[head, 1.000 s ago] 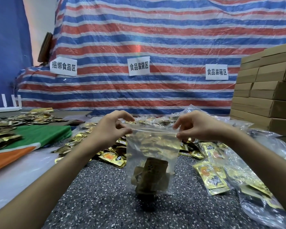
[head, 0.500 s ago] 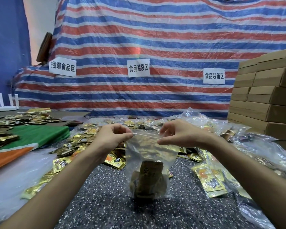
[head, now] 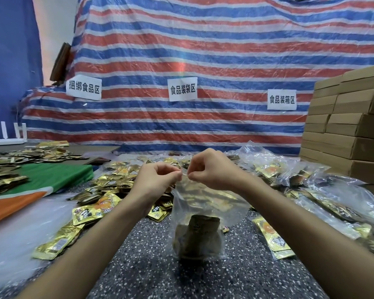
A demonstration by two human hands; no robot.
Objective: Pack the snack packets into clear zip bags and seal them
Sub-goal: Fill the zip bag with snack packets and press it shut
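Zip bag (head: 205, 203) clear, crinkled, upright (dark packets (head: 200, 236) at bottom).

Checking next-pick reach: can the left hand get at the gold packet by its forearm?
Likely yes, once the left hand releases the zip bag it pinches; the gold packet lies uncovered nearby.

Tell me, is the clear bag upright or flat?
Upright: left hand and right hand pinch the clear bag at top; packets sit at bottom.
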